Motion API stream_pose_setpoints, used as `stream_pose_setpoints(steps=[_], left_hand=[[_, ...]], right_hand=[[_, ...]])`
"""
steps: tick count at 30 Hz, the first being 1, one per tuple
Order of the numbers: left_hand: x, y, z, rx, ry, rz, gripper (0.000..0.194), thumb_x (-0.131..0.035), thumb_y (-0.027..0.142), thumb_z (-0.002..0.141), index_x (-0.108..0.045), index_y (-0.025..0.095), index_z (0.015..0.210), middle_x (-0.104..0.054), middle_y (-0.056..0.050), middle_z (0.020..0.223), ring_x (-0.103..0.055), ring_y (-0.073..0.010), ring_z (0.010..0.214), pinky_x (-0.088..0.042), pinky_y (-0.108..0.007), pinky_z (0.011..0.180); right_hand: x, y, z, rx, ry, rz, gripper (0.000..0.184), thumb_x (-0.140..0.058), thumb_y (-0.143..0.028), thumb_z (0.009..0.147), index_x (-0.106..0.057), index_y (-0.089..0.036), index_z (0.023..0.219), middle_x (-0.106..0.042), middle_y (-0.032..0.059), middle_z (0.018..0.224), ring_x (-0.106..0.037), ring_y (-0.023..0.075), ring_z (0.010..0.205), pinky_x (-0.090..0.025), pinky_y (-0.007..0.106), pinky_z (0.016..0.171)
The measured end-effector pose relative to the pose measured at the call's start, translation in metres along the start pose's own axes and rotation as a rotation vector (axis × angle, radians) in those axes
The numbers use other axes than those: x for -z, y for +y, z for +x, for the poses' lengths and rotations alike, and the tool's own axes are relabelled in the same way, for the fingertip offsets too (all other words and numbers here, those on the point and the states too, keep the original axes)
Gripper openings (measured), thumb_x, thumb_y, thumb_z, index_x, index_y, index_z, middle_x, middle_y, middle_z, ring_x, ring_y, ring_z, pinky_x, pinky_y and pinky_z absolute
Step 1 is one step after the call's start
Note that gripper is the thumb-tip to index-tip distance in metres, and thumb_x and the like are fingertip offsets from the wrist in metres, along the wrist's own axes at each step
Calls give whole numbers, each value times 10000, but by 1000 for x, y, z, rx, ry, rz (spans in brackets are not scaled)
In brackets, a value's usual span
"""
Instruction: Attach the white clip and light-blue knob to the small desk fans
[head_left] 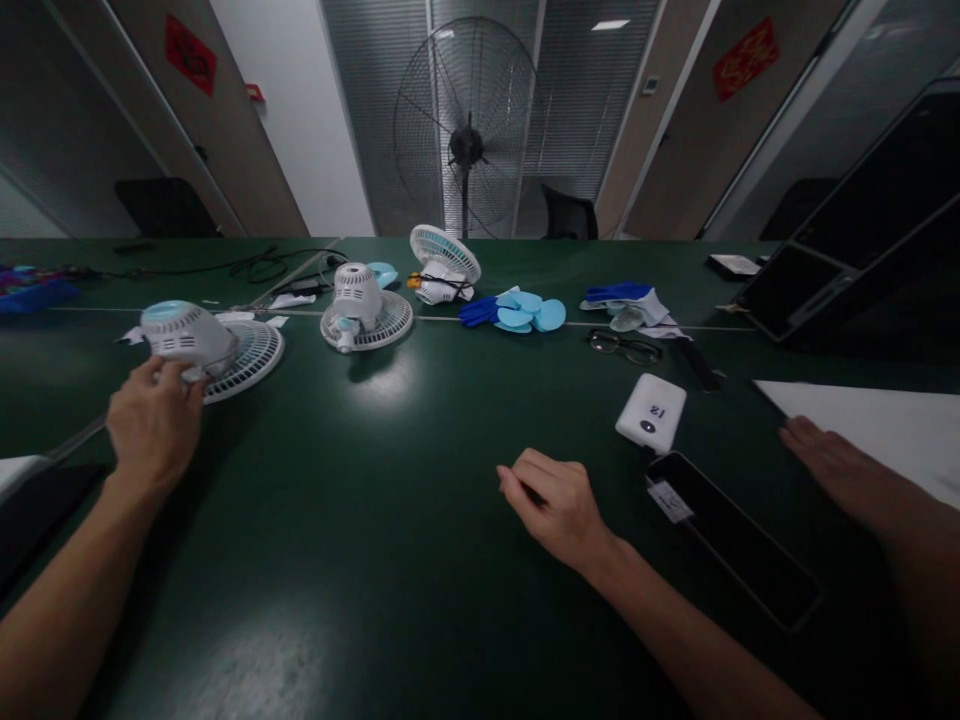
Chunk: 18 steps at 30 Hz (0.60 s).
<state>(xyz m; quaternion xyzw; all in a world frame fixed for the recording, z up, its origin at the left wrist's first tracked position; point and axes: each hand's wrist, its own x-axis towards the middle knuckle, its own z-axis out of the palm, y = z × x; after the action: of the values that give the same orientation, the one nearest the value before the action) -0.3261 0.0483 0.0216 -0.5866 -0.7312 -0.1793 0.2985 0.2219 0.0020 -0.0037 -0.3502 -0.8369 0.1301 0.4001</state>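
At the left, my left hand (156, 415) is closed on the near end of a small white fan (187, 335), which lies with its grille face down on the green table (390, 570). The hand partly hides the point of contact. My right hand (555, 505) rests on the table near the middle, fingers curled in, with nothing visible in them. Beyond lies a second white fan head (357, 295), also grille down. A third small fan (445, 265) is tilted up at the back, beside light blue fan blades (529, 311).
Another person's hand (840, 465) lies at the right by a white sheet (885, 420). Near it are a white power bank (651, 412), a black phone (731, 540), glasses (624, 346) and gloves (628, 305). Cables (262, 265) run along the back left. A black case (862, 220) stands far right.
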Motion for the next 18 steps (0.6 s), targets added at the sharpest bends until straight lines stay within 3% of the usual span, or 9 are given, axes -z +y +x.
stream_pose_setpoints(steps=[7, 12, 18], left_hand=[[3, 18, 1, 85, -54, -15, 444, -546, 427, 1030, -634, 143, 1360, -439, -208, 1536, -563, -383, 1163, -509, -480, 868], [7, 18, -1, -6, -13, -6, 522, -550, 418, 1025, -579, 32, 1374, -395, -279, 1550, -346, -453, 1412, -398, -588, 1031], [6, 21, -2, -56, -31, 10, 479, -408, 439, 1081, -570, 114, 1395, -468, -200, 1507, -389, -394, 1372, -357, -526, 1056]], right_hand=[[-1, 1, 0, 4, -17, -9, 356, -508, -231, 1072, -633, -165, 745, -589, -3, 700, -527, 89, 599, -363, 258, 573], [0, 0, 0, -16, -39, 2, 353, -508, -239, 1074, -648, -158, 760, -591, -2, 711, -520, 89, 598, -356, 258, 569], [-1, -1, 1, -21, -49, 19, 355, -507, -241, 1077, -642, -158, 759, -581, -10, 708, -501, 83, 594, -351, 249, 568]])
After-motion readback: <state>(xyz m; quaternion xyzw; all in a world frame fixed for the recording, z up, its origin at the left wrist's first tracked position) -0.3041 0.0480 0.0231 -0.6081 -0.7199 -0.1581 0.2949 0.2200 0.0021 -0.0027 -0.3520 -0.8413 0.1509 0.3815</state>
